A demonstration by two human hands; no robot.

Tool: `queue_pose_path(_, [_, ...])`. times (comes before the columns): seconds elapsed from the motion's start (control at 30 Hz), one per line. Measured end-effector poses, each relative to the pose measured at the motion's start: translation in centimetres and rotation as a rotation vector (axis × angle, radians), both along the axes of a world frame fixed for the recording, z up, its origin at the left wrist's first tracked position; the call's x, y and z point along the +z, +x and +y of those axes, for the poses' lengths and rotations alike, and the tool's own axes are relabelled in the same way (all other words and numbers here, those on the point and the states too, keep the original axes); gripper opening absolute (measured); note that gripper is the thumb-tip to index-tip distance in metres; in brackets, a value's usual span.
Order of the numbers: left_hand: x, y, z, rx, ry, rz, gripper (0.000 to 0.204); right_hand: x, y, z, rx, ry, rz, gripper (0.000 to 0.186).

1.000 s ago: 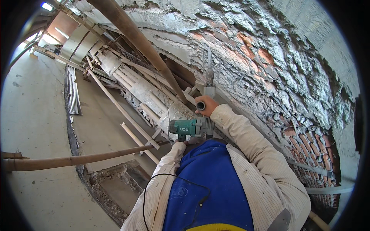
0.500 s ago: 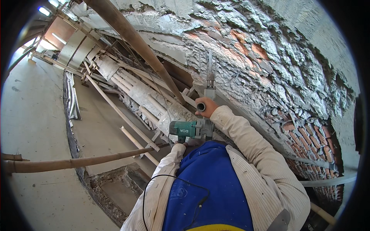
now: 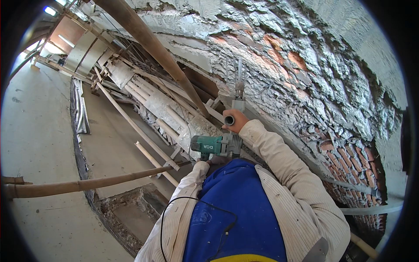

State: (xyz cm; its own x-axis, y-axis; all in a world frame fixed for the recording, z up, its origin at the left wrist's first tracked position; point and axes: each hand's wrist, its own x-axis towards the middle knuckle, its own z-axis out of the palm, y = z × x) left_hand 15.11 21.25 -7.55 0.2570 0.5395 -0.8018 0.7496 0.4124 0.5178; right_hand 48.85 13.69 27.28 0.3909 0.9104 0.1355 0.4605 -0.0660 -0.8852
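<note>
A green and grey demolition hammer (image 3: 211,145) lies across in front of my chest, its grey barrel pointing away from me. My right hand (image 3: 237,122) is closed round the dark tubular side handle (image 3: 229,120) near its front. My left hand (image 3: 212,162) sits at the near side of the green body, mostly hidden by the tool and my clothes, so its fingers cannot be made out. From the nose extends a steel chisel (image 3: 239,74), blurred at its tip. It lies against the rough, hacked wall (image 3: 279,83); whether the tip touches it I cannot tell.
A thick bamboo pole (image 3: 152,52) slants down beside the tool. Another bamboo pole (image 3: 87,185) crosses at left. Planks and debris (image 3: 157,105) lie along the wall's foot. A recessed pit (image 3: 135,214) breaks the floor. A black cord (image 3: 163,227) loops over my jacket.
The view has shifted slightly. Both hands stay at the demolition hammer in nearly the same place, its chisel still at the same patch of wall.
</note>
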Motion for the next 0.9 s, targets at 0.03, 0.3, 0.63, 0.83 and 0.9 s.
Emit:
queue_pose_path(0.03, [-0.5, 0.3, 0.2, 0.046, -0.013, -0.025, 0.045, -0.1, 0.4, 0.2, -0.016, -0.094, -0.011, 0.037])
queue_pose_path(0.3, [0.9, 1.9, 0.4, -0.425, 0.331, 0.396, 0.052, 0.1, 1.1, 1.2, 0.094, 0.172, -0.071, 0.041])
queue_pose_path(0.63, [5.7, 3.2, 0.7, -0.375, 0.269, 0.306, 0.053, 1.6, 1.2, 0.4, 0.046, 0.09, -0.03, 0.037])
queue_pose_path(0.83, [5.1, 3.0, 0.0, -0.292, 0.24, 0.225, 0.046, 1.2, 1.1, 0.7, -0.01, 0.152, -0.027, 0.038])
queue_pose_path(0.9, [5.6, 3.1, 0.2, -0.301, 0.25, 0.23, 0.044, 0.8, 1.8, 0.9, 0.023, 0.08, -0.058, 0.043])
